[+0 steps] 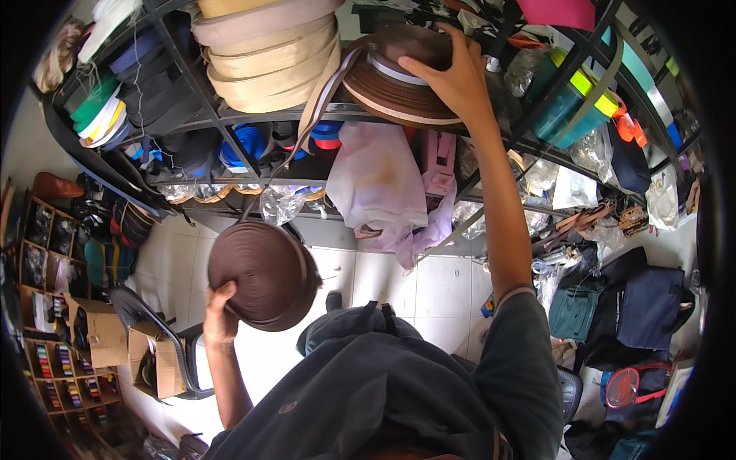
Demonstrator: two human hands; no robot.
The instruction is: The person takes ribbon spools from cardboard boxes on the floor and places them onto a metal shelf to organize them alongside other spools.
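My left hand (pixel 220 316) grips a large coiled roll of brown webbing (pixel 257 272) by its near left edge, above the floor and in front of the shelf. A strip of webbing (pixel 322 100) hangs between this roll and the shelf. Up on the shelf lies a stack of brown webbing rolls (pixel 383 88), with a pale-striped layer among them and a pinkish edge at the bottom. My right hand (pixel 454 75) reaches up to that stack, with thumb and fingers curved around the smaller top roll. Its far fingertips are partly hidden.
Stacked cream webbing rolls (pixel 272 65) stand left of the brown stack on the black metal shelf (pixel 222 115). White plastic bags (pixel 376 172) hang below. A teal bin (pixel 571 111) sits at the right. At left are a black chair (pixel 146 307) and cardboard boxes (pixel 100 337); dark bags (pixel 648 307) lie at right.
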